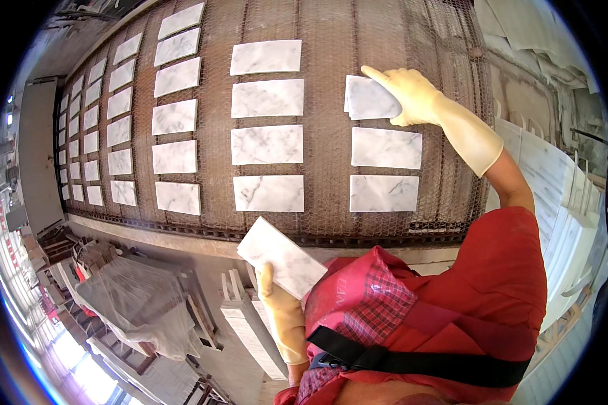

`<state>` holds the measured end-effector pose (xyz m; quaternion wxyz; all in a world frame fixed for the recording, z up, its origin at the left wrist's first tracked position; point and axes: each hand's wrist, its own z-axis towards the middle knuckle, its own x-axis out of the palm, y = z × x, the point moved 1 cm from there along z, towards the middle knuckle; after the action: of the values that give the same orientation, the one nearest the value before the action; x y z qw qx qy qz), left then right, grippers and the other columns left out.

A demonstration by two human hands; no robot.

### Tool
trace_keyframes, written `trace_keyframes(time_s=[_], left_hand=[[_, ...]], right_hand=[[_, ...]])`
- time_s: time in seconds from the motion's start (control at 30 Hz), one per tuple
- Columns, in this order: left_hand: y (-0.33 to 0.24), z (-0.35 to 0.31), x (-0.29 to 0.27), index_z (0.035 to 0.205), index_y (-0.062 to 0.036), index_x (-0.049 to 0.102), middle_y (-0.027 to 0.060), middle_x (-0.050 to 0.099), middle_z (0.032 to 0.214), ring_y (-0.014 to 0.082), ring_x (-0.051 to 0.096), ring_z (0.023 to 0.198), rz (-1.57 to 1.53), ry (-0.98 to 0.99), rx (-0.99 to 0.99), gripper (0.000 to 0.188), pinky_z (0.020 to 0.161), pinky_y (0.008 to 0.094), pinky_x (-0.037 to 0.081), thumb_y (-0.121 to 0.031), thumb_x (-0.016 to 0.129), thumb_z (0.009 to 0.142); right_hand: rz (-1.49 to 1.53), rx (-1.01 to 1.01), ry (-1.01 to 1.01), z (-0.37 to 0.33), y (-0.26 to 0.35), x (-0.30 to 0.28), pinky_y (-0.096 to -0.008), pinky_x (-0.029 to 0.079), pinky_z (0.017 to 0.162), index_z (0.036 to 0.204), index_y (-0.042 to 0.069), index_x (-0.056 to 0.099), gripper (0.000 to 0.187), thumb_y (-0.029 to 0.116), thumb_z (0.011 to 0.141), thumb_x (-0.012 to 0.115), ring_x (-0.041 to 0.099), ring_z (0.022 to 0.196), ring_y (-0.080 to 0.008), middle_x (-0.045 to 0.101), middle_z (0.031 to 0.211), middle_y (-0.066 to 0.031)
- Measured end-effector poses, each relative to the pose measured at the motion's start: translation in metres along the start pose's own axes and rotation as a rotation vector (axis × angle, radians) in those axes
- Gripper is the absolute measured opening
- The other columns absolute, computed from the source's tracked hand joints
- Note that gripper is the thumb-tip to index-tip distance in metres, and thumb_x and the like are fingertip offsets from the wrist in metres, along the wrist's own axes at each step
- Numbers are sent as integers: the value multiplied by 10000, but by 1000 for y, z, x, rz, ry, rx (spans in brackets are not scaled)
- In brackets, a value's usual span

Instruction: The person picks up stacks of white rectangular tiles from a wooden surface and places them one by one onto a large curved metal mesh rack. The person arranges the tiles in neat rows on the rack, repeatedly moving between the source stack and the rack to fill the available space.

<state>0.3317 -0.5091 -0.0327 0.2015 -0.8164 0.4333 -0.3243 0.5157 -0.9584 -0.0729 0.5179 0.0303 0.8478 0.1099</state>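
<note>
My left hand (279,307), in a pale yellow rubber glove, grips a white marble tile (284,256) with grey veins, tilted in front of my body; its visible edge may hide a second tile beneath. My right hand (409,94), gloved alike, reaches over the mesh belt (327,135) and holds another marble tile (368,98) by its right end, thumb and fingers at opposite long edges. That tile is at or just above the belt; I cannot tell which. Just nearer lie two flat marble tiles, one (386,148) beside the other (384,194).
Columns of similar tiles (267,145) cover the belt toward the left. The belt's near edge (358,241) runs in front of me. Stacked long pale slabs (253,324) stand at lower left, near a plastic-covered pile (138,304). Large white slabs (547,196) lean at right.
</note>
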Motion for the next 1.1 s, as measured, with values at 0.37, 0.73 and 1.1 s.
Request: trace_keyframes(time_s=[0.37, 0.73, 1.1], left_hand=[[12, -3, 7, 1590, -45, 510, 175, 683, 1397, 382, 678, 1233, 82, -26, -44, 860, 1074, 530, 547, -520, 727, 907], [17, -8, -4, 1621, -52, 447, 197, 645, 1425, 413, 673, 1257, -48, -20, -23, 851, 1077, 567, 566, -436, 736, 919], [18, -12, 19, 1580, -20, 508, 182, 673, 1388, 388, 680, 1227, 105, -82, 13, 838, 1066, 532, 554, -518, 697, 933]], right_hand=[[161, 74, -276, 39, -43, -23, -495, 519, 1189, 1732, 176, 322, 1217, 69, 704, 962, 623, 1336, -404, 653, 1450, -208], [92, 12, -258, 67, -69, -6, -477, 554, 1115, 1731, 132, 331, 1200, 114, 713, 967, 675, 1247, -395, 700, 1318, -207], [172, -91, -328, 71, -89, -17, -472, 528, 1133, 1708, 175, 409, 1152, 125, 692, 951, 655, 1278, -387, 702, 1326, -198]])
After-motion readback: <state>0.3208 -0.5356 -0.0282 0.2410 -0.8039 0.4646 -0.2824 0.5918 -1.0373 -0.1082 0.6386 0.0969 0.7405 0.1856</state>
